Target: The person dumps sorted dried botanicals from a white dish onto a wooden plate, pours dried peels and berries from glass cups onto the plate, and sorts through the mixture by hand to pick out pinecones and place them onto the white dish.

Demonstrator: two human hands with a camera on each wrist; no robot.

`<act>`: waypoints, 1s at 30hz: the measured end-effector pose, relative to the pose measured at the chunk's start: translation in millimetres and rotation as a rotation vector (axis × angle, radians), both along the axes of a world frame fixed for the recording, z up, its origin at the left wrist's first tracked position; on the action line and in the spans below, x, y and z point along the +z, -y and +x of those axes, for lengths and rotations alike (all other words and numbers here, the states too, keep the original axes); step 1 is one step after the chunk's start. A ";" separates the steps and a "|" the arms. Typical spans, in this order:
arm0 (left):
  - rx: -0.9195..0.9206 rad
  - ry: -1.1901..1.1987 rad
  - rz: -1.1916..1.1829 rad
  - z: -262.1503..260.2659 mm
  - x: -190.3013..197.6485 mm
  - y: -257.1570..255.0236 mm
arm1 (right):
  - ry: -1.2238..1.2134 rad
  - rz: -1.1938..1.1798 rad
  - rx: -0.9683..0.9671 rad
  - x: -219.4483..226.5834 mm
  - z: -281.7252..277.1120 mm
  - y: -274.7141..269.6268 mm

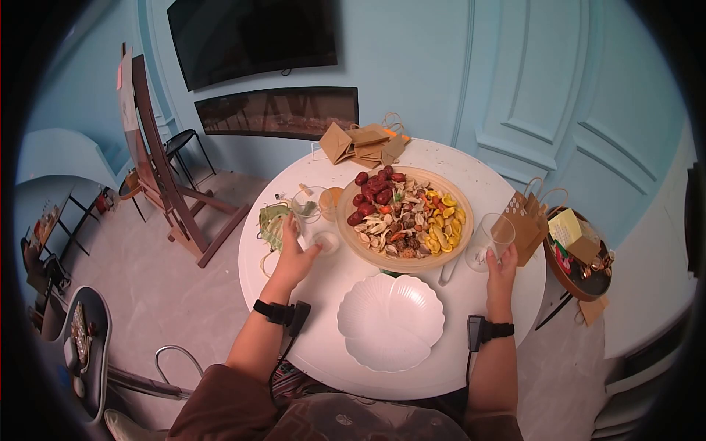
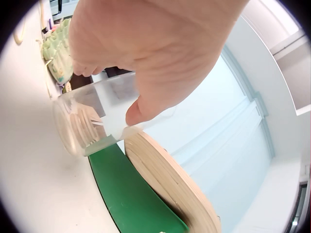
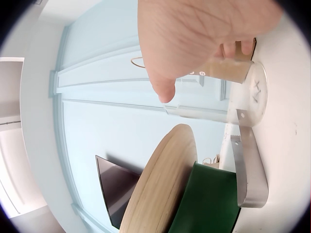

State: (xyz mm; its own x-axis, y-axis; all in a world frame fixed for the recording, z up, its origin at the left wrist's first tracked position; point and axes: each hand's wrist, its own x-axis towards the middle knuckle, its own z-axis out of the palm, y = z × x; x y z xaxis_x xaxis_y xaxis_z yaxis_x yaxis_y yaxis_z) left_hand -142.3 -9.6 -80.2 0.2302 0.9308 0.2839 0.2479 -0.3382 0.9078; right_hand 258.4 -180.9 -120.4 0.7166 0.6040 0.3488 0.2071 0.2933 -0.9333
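Observation:
Around a clear glass [image 1: 323, 241] left of the wooden tray, my left hand [image 1: 294, 261] curls its thumb and fingers. The left wrist view shows this hand [image 2: 155, 48] with its thumb at the upper part of the upright glass [image 2: 112, 109]. My right hand [image 1: 501, 275] grips another clear glass [image 1: 482, 246] at the tray's right; in the right wrist view the hand [image 3: 204, 39] partly covers that glass [image 3: 209, 114], whose base is at the tabletop. Metal tongs [image 1: 447, 272] lie between this glass and the tray.
The round wooden tray [image 1: 353, 253] bears dates, nuts and yellow pieces, above a green support [image 2: 126, 189]. A white scalloped bowl [image 1: 390, 323] stands in front. Paper bags [image 1: 368, 143] lie behind; another bag [image 1: 526, 228] stands right. A green item [image 1: 271, 224] and a glass [image 1: 305, 206] are left.

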 end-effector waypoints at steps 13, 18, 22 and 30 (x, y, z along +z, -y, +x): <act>-0.070 -0.164 0.571 29.5 63.5 57.6 | -0.009 -0.112 -0.101 7.8 -4.7 3.5; -0.309 -0.428 0.670 40.7 57.8 58.3 | 0.003 -0.106 -0.086 6.3 -5.4 2.2; -0.275 -0.455 0.731 47.3 54.7 55.8 | -0.003 -0.112 -0.086 7.9 -5.7 2.3; -0.297 -0.474 0.844 49.6 54.0 55.0 | -0.001 -0.114 -0.085 8.6 -5.8 1.2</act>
